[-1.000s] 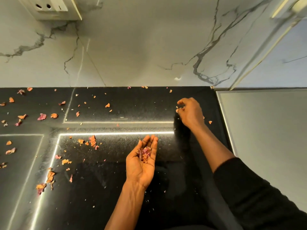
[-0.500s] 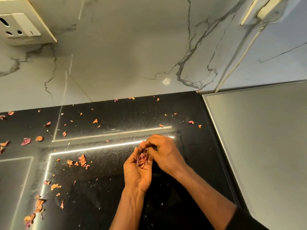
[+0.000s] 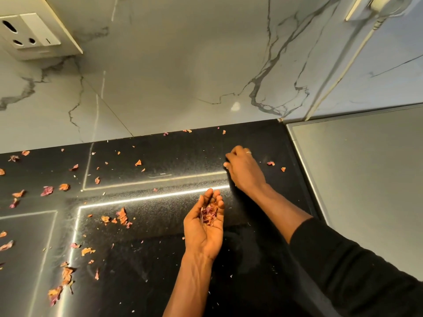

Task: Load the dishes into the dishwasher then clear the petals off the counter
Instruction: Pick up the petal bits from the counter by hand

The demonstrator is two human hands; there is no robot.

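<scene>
Withdrawn from the left palm, the right hand [image 3: 246, 171] is now set at the counter [image 3: 183, 156] rear. At left, petals [image 3: 121, 217] are strewn; the left hand [image 3: 203, 227] is cupped palm-up round a gathered heap; right fingers are curled, contents cannot be told.

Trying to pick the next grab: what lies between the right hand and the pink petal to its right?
In the head view, only bare black counter separates the right hand from the pink petal; an orange petal lies just beyond.
</scene>
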